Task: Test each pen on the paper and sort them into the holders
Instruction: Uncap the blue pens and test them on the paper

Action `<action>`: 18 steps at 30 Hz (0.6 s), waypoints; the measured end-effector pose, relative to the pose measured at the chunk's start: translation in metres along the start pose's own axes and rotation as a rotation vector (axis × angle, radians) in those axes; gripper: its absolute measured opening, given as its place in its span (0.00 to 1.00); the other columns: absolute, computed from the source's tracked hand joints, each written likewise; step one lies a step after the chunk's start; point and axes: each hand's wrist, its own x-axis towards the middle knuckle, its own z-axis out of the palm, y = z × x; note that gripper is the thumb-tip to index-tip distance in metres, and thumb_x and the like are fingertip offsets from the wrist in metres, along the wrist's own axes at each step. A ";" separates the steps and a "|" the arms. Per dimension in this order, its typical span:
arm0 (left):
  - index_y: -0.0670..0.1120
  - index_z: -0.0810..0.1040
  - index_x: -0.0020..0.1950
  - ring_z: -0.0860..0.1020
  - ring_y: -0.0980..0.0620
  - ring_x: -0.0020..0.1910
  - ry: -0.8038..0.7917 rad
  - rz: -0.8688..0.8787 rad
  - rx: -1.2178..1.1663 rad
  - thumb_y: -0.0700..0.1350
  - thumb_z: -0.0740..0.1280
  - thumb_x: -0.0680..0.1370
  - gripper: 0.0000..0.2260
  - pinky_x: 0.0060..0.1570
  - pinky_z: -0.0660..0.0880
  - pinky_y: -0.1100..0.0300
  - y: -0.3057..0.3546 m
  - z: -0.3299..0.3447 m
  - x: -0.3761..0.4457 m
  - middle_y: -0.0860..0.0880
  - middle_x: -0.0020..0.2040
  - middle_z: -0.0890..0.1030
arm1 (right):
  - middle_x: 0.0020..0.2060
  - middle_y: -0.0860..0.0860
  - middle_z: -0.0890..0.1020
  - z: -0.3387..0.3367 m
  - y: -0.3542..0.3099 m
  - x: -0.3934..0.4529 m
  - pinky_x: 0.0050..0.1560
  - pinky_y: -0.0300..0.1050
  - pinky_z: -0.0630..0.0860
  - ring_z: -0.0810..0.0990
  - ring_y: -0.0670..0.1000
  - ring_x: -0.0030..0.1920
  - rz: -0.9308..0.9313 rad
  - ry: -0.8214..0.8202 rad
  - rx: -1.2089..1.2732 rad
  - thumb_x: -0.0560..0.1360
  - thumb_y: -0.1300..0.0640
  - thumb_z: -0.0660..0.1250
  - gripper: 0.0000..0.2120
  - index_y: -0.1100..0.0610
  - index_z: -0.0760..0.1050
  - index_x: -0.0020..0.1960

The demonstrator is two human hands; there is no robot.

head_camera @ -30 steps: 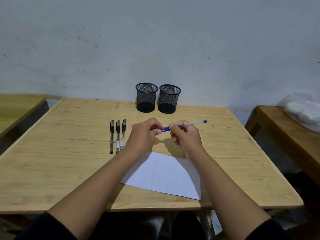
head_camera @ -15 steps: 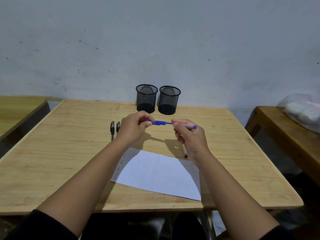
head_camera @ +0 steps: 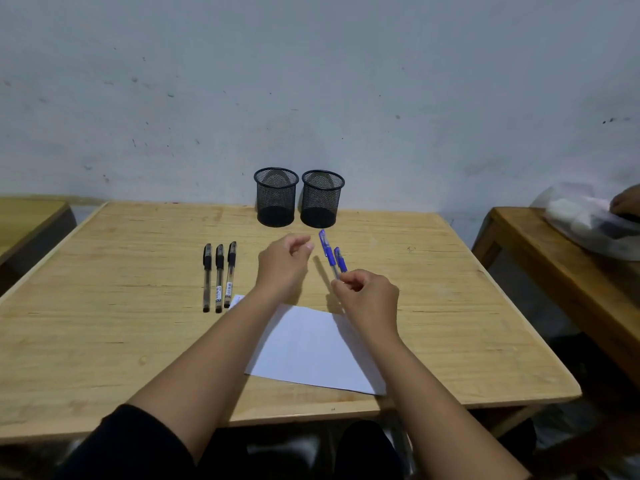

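Observation:
My right hand (head_camera: 370, 299) pinches the lower end of a capped blue pen (head_camera: 326, 249), which points up and away towards the right mesh holder (head_camera: 322, 199). A second blue pen (head_camera: 341, 261) shows just right of it; I cannot tell whether it lies on the table or is also held. My left hand (head_camera: 284, 268) hovers left of the pens, fingers loosely apart, holding nothing. The left mesh holder (head_camera: 276, 197) stands beside the right one; both look empty. Three black pens (head_camera: 218, 275) lie side by side on the left. White paper (head_camera: 311, 348) lies under my forearms.
The wooden table (head_camera: 104, 306) ends at a wall behind the holders. A second table (head_camera: 554, 271) to the right carries a plastic bag (head_camera: 588, 220), with another person's hand (head_camera: 627, 202) on it. A third table's corner (head_camera: 20, 216) shows at far left.
Both hands held the blue pen level, my left at its cap end. My left hand has let go and drawn left; my right has swung the pen to point away.

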 end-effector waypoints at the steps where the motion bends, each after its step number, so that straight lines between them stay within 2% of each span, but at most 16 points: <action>1: 0.48 0.76 0.60 0.77 0.57 0.47 -0.016 0.012 0.101 0.47 0.64 0.77 0.13 0.46 0.70 0.67 -0.003 0.005 -0.003 0.50 0.57 0.80 | 0.34 0.51 0.82 -0.001 0.003 0.003 0.34 0.33 0.69 0.79 0.50 0.37 -0.009 0.017 -0.058 0.71 0.60 0.67 0.06 0.59 0.83 0.43; 3: 0.47 0.75 0.62 0.75 0.56 0.49 -0.044 0.047 0.289 0.46 0.64 0.77 0.14 0.49 0.67 0.65 -0.014 0.014 -0.007 0.48 0.60 0.77 | 0.36 0.54 0.84 -0.002 0.009 0.009 0.30 0.30 0.66 0.79 0.51 0.36 -0.041 0.031 -0.170 0.72 0.61 0.66 0.07 0.60 0.83 0.43; 5: 0.45 0.74 0.63 0.71 0.52 0.60 -0.061 0.114 0.441 0.47 0.64 0.77 0.15 0.57 0.67 0.61 -0.027 0.021 -0.009 0.47 0.63 0.75 | 0.38 0.55 0.84 0.000 0.013 0.013 0.29 0.29 0.63 0.77 0.51 0.36 -0.062 0.023 -0.256 0.72 0.60 0.65 0.08 0.61 0.83 0.45; 7: 0.45 0.73 0.63 0.66 0.49 0.65 -0.053 0.149 0.543 0.49 0.62 0.77 0.16 0.61 0.67 0.56 -0.037 0.025 -0.009 0.47 0.64 0.74 | 0.40 0.55 0.83 0.003 0.015 0.016 0.28 0.31 0.62 0.74 0.50 0.35 -0.064 0.005 -0.309 0.73 0.60 0.64 0.09 0.61 0.82 0.47; 9: 0.46 0.73 0.63 0.66 0.49 0.65 -0.020 0.173 0.566 0.50 0.61 0.77 0.16 0.61 0.67 0.56 -0.043 0.027 -0.010 0.48 0.63 0.75 | 0.40 0.54 0.81 0.007 0.017 0.018 0.28 0.35 0.62 0.74 0.50 0.36 -0.065 -0.008 -0.337 0.73 0.60 0.63 0.10 0.61 0.81 0.49; 11: 0.47 0.73 0.63 0.66 0.50 0.65 0.012 0.189 0.553 0.50 0.61 0.78 0.16 0.61 0.67 0.57 -0.046 0.028 -0.012 0.48 0.63 0.75 | 0.41 0.54 0.80 0.010 0.019 0.020 0.32 0.39 0.64 0.74 0.51 0.37 -0.074 -0.012 -0.357 0.74 0.60 0.62 0.10 0.62 0.81 0.49; 13: 0.47 0.73 0.63 0.66 0.50 0.65 0.023 0.190 0.540 0.50 0.60 0.78 0.16 0.61 0.67 0.57 -0.046 0.028 -0.013 0.49 0.63 0.75 | 0.43 0.57 0.80 0.013 0.020 0.021 0.37 0.39 0.65 0.74 0.52 0.38 -0.092 -0.019 -0.382 0.74 0.60 0.62 0.10 0.63 0.80 0.49; 18: 0.47 0.74 0.63 0.66 0.50 0.65 0.030 0.194 0.531 0.50 0.61 0.78 0.15 0.61 0.67 0.57 -0.048 0.028 -0.013 0.49 0.63 0.75 | 0.43 0.57 0.78 0.014 0.023 0.024 0.36 0.40 0.64 0.72 0.52 0.37 -0.107 -0.030 -0.433 0.74 0.60 0.63 0.08 0.64 0.78 0.46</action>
